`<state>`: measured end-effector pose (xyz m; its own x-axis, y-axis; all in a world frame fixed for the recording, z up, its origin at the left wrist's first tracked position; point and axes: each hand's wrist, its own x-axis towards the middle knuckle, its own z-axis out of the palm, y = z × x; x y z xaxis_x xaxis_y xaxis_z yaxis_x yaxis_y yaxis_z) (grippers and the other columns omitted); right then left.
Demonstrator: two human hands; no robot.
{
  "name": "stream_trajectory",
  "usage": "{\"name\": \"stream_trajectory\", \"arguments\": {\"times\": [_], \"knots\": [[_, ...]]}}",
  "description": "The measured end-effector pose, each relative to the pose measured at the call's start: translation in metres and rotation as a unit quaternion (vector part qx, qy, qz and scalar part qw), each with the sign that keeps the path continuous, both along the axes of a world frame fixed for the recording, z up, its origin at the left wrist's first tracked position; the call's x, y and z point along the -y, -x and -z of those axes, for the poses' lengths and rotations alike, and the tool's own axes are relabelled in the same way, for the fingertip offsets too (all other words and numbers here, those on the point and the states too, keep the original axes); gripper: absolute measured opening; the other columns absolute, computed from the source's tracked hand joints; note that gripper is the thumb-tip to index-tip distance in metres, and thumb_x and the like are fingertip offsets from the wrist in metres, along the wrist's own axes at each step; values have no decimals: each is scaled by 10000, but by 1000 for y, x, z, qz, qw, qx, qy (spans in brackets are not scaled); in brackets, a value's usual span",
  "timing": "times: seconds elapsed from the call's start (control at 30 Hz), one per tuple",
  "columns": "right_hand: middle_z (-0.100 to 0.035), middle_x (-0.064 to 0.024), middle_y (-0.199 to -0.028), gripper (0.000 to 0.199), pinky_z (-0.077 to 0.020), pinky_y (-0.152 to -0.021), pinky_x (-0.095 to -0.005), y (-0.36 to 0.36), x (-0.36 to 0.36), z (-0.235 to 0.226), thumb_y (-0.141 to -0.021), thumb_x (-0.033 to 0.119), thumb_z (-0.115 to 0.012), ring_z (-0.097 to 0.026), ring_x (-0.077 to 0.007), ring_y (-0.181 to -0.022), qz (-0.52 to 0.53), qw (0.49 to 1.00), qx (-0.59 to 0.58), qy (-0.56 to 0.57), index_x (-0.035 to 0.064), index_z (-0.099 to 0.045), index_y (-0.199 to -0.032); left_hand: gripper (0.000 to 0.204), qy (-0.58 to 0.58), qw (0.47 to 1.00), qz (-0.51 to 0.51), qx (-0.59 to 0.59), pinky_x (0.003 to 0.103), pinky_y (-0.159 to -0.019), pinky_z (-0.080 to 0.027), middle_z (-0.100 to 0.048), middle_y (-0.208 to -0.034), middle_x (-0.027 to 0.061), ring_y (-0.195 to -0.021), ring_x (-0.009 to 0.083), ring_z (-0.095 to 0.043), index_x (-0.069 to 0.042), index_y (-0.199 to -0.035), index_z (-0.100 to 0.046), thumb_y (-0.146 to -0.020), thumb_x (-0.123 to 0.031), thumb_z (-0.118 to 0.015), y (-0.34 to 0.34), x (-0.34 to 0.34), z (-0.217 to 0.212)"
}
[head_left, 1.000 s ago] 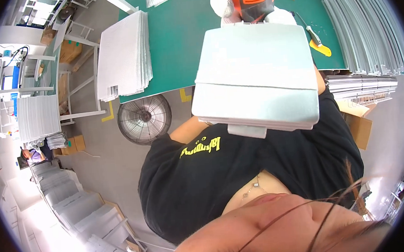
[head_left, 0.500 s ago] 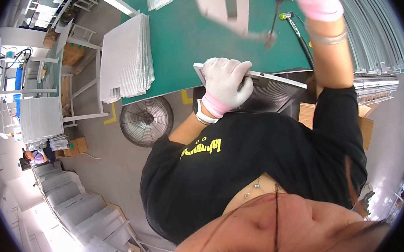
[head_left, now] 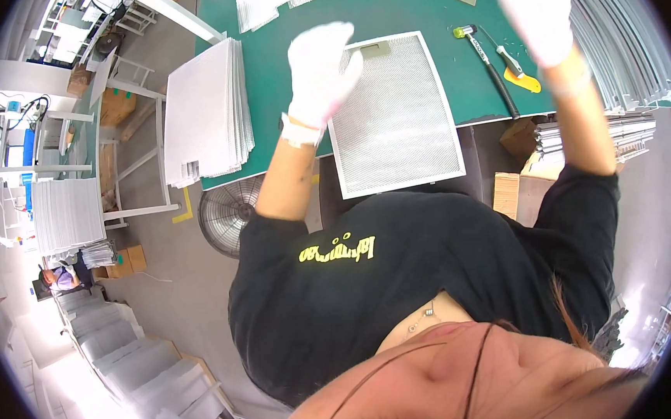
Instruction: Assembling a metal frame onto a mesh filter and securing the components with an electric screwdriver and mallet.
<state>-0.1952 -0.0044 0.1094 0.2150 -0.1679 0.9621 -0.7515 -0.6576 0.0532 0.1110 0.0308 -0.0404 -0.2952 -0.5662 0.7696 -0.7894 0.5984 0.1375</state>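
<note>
A rectangular mesh panel (head_left: 395, 120) with a light metal frame lies mesh up, its near end reaching past the front edge of the green tabletop (head_left: 414, 1). At its far end, a small greyish plate (head_left: 376, 49) sits on the mesh. My left hand (head_left: 322, 70), in a white glove, is at the panel's far left corner. Its thumb stands apart from the curled fingers, and nothing shows between them. Over the right side of the table is my gloved right hand (head_left: 539, 12), blurred and cut by the top edge; whether it holds anything is unclear.
A hammer (head_left: 489, 70) and a screwdriver (head_left: 510, 61) lie right of the panel, beside a yellow piece (head_left: 525, 81). Mesh sheets (head_left: 204, 106) are stacked on the left. A floor fan (head_left: 231, 217) stands below. Metal strips (head_left: 619, 34) line the right. Another person (head_left: 64, 275) is far left.
The panel has gone from tilted at the table edge to lying mesh up. My left hand has let go and moved farther out. The power screwdriver in my right hand has left view.
</note>
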Motion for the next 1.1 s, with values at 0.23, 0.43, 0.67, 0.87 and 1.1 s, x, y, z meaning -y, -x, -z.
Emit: {"name": "stream_trajectory", "arguments": {"times": [0.23,0.43,0.67,0.87,1.1], "knots": [[-656,-185,-1122,572,-539,-940,-463,96,-46,235,-913,173,-654,-664,-357,-1035,232,840,-210,-444,75,-506,-1457,271,-226,957,-92,-154,417,-949,-503,-703,-1127,123,-1059,299,-659,-45,-1129,-698,-863,-84,-729,-50,-149,99],[-655,-237,-1140,505,-560,-764,-472,80,-10,251,-996,100,-510,-676,-416,-878,114,813,-26,-570,52,-439,-1494,522,-582,583,0,-567,343,-1009,-487,-626,-1301,93,-1147,182,-624,-8,-1448,-483,-1075,-371,-531,-42,-221,180],[-640,-187,-1024,612,-546,-823,-473,23,-17,235,-980,133,-583,-657,-400,-932,111,795,-129,-582,220,-409,-1561,521,-607,403,101,-677,337,-920,-520,-651,-1261,72,-1054,169,-648,-57,-1441,-498,-1074,-425,-528,-15,-216,168],[-636,-171,-998,600,-551,-761,-468,8,-32,220,-979,140,-576,-652,-376,-857,178,770,-169,-588,197,-413,-1554,431,-659,439,50,-608,239,-721,-523,-679,-1143,26,-775,68,-637,-38,-1389,-541,-1063,-319,-575,-24,-214,157],[-644,-135,-944,595,-566,-735,-429,-67,-20,187,-940,100,-607,-669,-321,-832,-60,908,-73,-409,207,-477,-1511,351,-636,429,65,-638,187,-658,-503,-670,-1086,5,-726,40,-598,-27,-1340,-563,-1056,-231,-591,-13,-216,145]]}}
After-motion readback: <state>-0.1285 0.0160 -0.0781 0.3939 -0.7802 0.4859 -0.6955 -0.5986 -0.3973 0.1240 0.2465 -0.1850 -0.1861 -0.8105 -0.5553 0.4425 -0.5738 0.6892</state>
